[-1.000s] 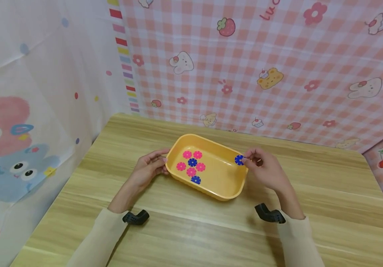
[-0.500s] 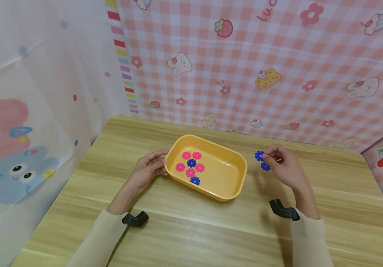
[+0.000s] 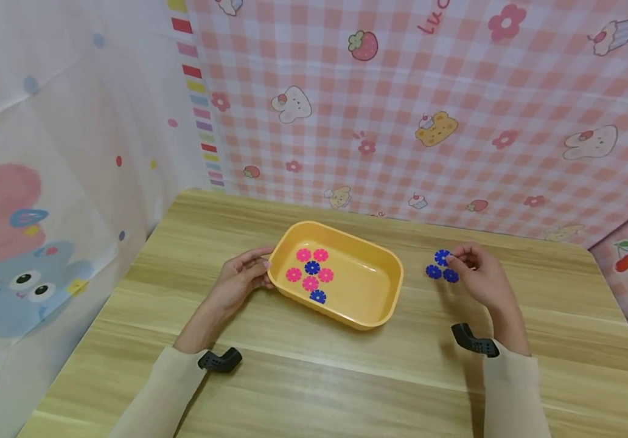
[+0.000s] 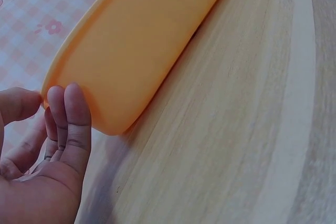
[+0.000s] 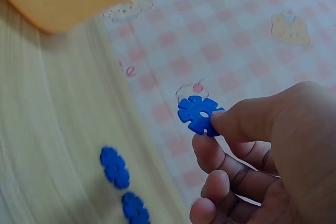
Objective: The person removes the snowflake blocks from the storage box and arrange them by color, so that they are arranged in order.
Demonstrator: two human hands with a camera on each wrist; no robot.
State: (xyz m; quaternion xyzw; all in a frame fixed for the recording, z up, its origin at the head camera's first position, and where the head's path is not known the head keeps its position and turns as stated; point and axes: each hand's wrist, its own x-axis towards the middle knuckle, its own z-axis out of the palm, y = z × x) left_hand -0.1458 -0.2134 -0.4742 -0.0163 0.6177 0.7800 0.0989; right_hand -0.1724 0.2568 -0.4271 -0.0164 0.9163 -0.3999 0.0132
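Observation:
My right hand (image 3: 481, 277) pinches a blue snowflake disc (image 5: 195, 113) between thumb and forefinger, held above the table to the right of the tray. Two more blue snowflake discs (image 3: 433, 272) (image 3: 450, 276) lie on the table just below it. At the left end of the yellow plastic tray (image 3: 396, 286), my left hand (image 3: 237, 280) grips the rim, with the thumb at the edge and the fingers against the outer wall (image 4: 131, 45). Inside the tray, toward its left, lie several pink snowflake discs (image 3: 293, 275) and two blue ones (image 3: 312, 267) (image 3: 317, 296).
The wooden table (image 3: 314, 383) runs up to a pink checked cloth (image 3: 401, 91) at the back. A white printed cloth (image 3: 100, 91) hangs along the left side. Black curved pieces (image 3: 475, 340) stick out from both sleeves.
My right hand has moved from the tray's right rim out to the right, carrying the blue snowflake disc. Two blue discs on the table have come into sight. The left hand stays at the tray.

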